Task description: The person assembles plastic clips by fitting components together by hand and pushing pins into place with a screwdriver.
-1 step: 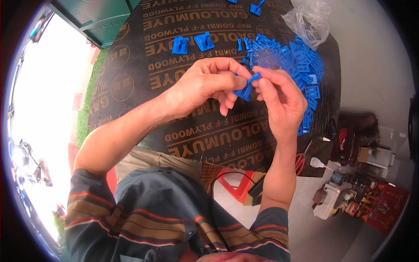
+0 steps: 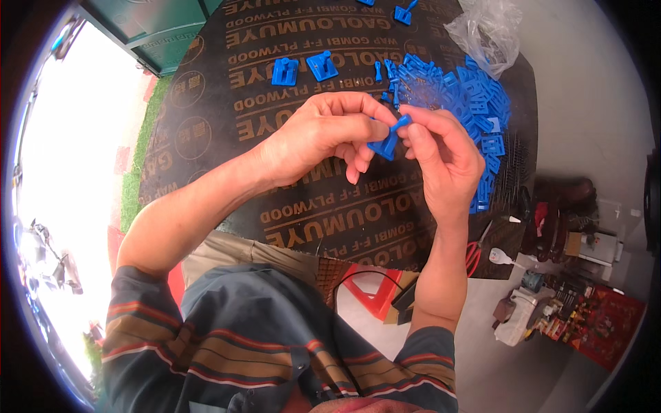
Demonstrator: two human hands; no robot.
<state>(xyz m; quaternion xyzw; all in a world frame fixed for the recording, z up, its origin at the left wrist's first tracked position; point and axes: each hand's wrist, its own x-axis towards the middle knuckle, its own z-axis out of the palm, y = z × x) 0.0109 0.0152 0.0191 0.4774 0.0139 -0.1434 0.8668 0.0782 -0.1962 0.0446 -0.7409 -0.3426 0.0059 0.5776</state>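
- Nothing moving since prev frame; both hands staying put.
- L hand (image 2: 323, 141) & R hand (image 2: 444, 155) pinching blue plastic part (image 2: 387, 141) over plywood board (image 2: 275, 186).
- Clear bag (image 2: 490, 31) lying beside loose blue pile (image 2: 475, 96); contents unclear.

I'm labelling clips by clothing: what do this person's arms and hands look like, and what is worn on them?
Both hands, left hand and right hand, are bare: no gloves, rings or watch visible. The forearms are uncovered. Sleeves of a dark blue-grey shirt with tan, red and pale stripes end near the elbows.
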